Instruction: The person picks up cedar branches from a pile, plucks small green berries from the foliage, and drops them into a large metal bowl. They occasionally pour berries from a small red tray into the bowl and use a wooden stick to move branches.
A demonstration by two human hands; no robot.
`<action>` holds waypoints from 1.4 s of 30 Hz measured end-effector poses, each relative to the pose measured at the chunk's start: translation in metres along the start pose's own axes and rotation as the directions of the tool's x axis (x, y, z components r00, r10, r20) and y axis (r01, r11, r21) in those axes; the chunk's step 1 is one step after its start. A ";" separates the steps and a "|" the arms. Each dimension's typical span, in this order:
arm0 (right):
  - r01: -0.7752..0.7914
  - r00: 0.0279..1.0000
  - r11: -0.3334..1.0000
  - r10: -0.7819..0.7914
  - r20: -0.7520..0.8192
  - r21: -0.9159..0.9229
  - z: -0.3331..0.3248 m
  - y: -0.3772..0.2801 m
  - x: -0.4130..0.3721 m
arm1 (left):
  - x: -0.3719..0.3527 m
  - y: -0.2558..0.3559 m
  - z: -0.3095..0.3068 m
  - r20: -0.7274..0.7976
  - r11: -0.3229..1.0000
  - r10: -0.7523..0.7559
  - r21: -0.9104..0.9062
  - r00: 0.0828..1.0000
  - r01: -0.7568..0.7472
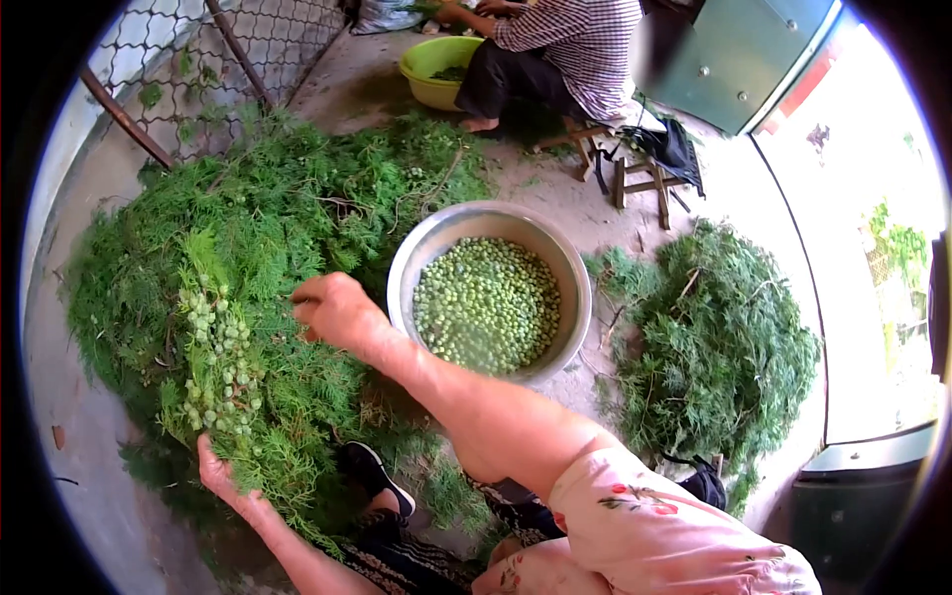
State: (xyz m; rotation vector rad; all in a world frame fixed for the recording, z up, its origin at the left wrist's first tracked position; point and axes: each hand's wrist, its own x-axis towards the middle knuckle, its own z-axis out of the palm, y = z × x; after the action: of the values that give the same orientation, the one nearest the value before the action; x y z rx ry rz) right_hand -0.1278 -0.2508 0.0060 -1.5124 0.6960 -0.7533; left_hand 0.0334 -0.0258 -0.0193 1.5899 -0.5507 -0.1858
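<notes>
My left hand (224, 474) is closed around the lower end of a leafy evergreen branch (220, 362) thick with pale green cones. Its tip points up and away, over a large heap of cut greenery (288, 198). To the right of the branch, my right hand (335, 305) hovers with its fingers bent and slightly apart, and nothing shows in them. That hand is close to the left rim of a wide metal basin (400, 288), though my wrist passes near the rim. Many loose green cones (486, 302) cover the basin's bottom.
A second pile of greenery (719, 337) lies right of the basin. Beyond, a person in a checked shirt (580, 50) sits on a low stool beside a yellow-green tub (436, 91). A wooden stool (650, 188) stands behind them. Wire mesh (213, 69) leans at the back left.
</notes>
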 end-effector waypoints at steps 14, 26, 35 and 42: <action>-0.118 0.782 0.402 0.601 0.164 -0.908 -0.152 0.292 -0.267 | -0.006 0.007 0.014 -0.071 0.996 -0.011 -0.089 0.997 0.004; -0.559 0.789 0.829 0.530 -0.310 -0.005 -0.159 0.452 -0.267 | -0.001 0.010 0.025 -0.011 0.944 -0.226 -0.249 0.974 0.216; -0.421 0.410 0.655 0.755 -0.512 0.627 -0.222 0.297 -0.242 | 0.008 -0.008 0.014 0.076 0.998 -0.022 0.066 0.997 0.017; -0.725 0.297 0.638 0.631 -0.717 0.261 -0.223 0.345 -0.258 | 0.023 -0.025 0.013 0.186 0.929 0.135 0.318 0.973 -0.190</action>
State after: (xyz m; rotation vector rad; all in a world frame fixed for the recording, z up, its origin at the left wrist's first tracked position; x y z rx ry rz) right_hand -0.4606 -0.2053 -0.3442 -0.7310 1.9431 -0.6397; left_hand 0.0532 -0.0476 -0.0400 1.8578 -0.8745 -0.0982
